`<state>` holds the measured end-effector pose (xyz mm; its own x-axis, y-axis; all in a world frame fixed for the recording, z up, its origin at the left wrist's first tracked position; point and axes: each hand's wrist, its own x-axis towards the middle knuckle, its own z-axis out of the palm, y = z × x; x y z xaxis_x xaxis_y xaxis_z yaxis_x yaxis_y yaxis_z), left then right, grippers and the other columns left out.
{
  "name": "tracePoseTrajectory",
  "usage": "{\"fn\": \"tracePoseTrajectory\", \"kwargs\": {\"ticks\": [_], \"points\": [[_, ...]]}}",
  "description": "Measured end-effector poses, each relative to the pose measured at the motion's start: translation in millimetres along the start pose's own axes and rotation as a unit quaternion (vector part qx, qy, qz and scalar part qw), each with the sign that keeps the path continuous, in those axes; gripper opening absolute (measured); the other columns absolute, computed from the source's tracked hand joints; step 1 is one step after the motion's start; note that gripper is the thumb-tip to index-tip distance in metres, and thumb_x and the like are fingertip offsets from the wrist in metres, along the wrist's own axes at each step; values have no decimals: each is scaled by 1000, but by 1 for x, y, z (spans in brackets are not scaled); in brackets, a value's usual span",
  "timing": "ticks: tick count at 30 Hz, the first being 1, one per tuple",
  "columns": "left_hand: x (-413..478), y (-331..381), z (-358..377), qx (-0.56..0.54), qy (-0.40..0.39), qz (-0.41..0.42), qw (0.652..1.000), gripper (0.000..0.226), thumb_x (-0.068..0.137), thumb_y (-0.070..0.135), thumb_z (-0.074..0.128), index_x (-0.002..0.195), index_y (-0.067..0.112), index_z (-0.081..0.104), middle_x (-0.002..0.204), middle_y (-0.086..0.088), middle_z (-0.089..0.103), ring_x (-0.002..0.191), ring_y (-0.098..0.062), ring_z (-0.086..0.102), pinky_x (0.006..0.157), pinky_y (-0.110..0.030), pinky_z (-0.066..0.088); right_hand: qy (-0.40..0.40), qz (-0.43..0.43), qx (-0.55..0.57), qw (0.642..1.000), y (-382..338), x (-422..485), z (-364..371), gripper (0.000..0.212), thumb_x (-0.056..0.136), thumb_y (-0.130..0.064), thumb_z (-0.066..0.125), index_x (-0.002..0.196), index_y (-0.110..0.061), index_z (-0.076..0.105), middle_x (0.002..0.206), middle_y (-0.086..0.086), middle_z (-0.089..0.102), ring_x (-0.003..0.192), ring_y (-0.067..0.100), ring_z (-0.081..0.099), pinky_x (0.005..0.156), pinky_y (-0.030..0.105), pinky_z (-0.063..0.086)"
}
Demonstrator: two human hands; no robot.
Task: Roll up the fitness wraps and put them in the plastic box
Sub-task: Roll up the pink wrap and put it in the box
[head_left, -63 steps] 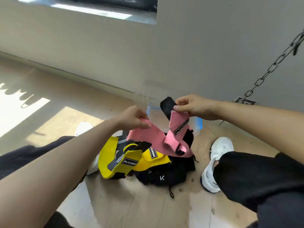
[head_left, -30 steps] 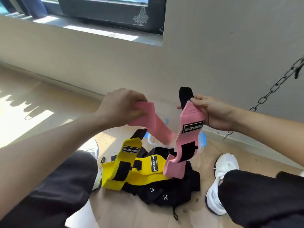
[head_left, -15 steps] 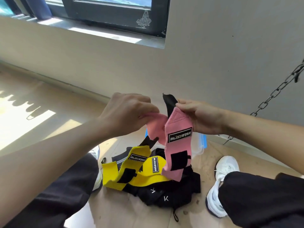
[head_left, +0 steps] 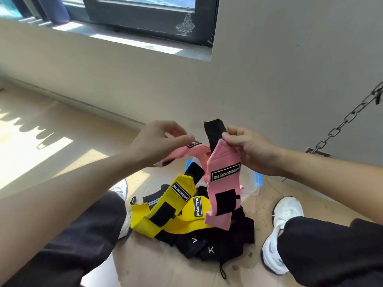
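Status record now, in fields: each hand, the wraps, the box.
left hand: holds second pink wrap
right hand: pinches pink wrap at its top; it hangs unrolled
yellow wraps: unrolled, on floor
black wraps: on floor, partly under yellow
box: on floor behind pile; contents hidden

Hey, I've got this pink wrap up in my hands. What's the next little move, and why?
Probably start rolling the pink wrap from the black strap end pinched in your right hand: it hangs flat and unrolled, while your left hand holds another pink length. The plastic box sits behind it.
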<state>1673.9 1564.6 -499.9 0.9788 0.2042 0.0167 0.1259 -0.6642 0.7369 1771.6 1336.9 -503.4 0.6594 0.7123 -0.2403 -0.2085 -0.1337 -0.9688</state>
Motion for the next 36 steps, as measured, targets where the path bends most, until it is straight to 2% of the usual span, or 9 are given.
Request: {"fn": "tracePoseTrajectory", "kwargs": {"ticks": [4,9,15,18,21,23,28,32,36], "points": [[4,0,1,-43,-103,-114,987,64,75,65,76,120,20,67,111,-1,72,99,-16,65,83,-33,53,4,-10,-37,999,4,-1,2,24,106,-16,47,120,-3,62,106,16,60,97,27,58,86,35,48],[-2,5,10,-95,-206,-178,958,49,87,57,68,108,14,73,96,-7,78,87,-21,73,84,-36,57,22,-30,-76,996,8,-2,3,35,105,-16,50,123,14,51,98,14,57,90,25,55,75,28,47],[-6,4,14,-116,-255,-257,925,50,91,59,63,111,14,71,96,-11,76,83,-25,73,87,-39,59,25,-52,-60,997,6,-4,0,22,104,-17,52,110,2,62,89,7,64,79,15,61,75,27,50],[-8,4,27,-235,-213,-240,917,30,95,32,70,108,4,71,88,-6,71,81,-18,66,90,-37,57,24,-44,-85,995,7,-6,-3,32,102,-19,54,116,11,57,96,13,60,86,21,59,78,28,48],[-8,1,34,-278,-132,-230,923,29,91,12,74,117,2,68,101,-12,76,90,-23,72,82,-37,60,48,-12,-106,993,8,-8,-8,31,104,-18,53,115,10,57,97,13,58,88,24,55,78,32,46],[-7,-3,34,-267,-91,-215,935,31,89,8,76,118,6,67,106,-14,75,92,-29,74,78,-41,61,61,17,-104,993,3,-9,-15,19,104,-19,52,102,-2,60,88,7,58,80,20,54,73,30,45],[-7,0,32,-305,-26,-164,938,28,90,7,74,116,7,65,112,-15,73,103,-39,71,91,-55,59,18,121,24,992,-2,-20,-23,14,105,-21,48,116,-16,53,105,13,59,96,25,57,84,35,47],[-17,14,46,-315,-30,-92,944,25,91,4,73,114,10,65,108,-12,75,97,-33,74,83,-49,62,-2,110,125,986,0,-17,-7,15,106,-22,46,94,-16,52,82,1,60,72,12,62,68,27,55],[-28,15,55,-262,-23,-34,964,17,84,-1,80,93,1,66,89,-16,76,85,-35,75,76,-52,63,31,86,161,983,-5,-12,-10,21,106,-24,47,87,-17,51,75,1,59,66,12,61,62,26,57]]}}
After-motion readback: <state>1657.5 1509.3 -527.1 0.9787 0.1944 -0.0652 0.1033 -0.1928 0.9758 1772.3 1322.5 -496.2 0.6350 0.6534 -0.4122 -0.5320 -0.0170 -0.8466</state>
